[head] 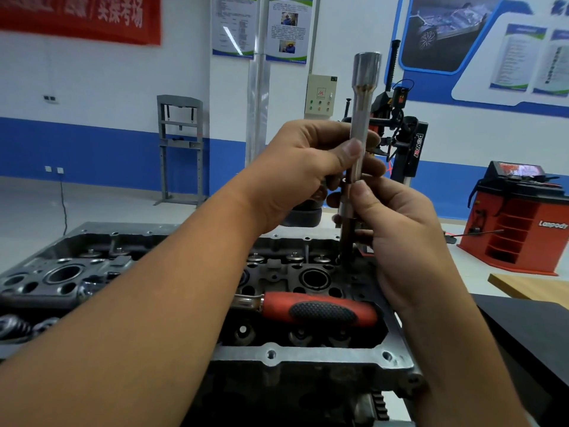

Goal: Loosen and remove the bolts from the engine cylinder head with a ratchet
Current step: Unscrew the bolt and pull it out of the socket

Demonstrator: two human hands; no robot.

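Observation:
A grey engine cylinder head (308,357) lies in front of me. Above its far right part, a long silver extension bar with a socket end (363,97) stands upright. My left hand (308,174) grips the bar's middle. My right hand (400,241) pinches the lower socket piece (347,204), from which a dark bolt shank (347,245) runs down toward a hole in the head. A ratchet with a red and black handle (320,309) lies across the head, untouched; its head end is hidden by my left forearm.
A black mat (529,331) and a wooden tabletop (523,288) lie to the right. Behind stand a red wheel balancer (517,229), a tyre changer (406,140) and a grey press frame (180,149). A chain (15,328) lies at the left.

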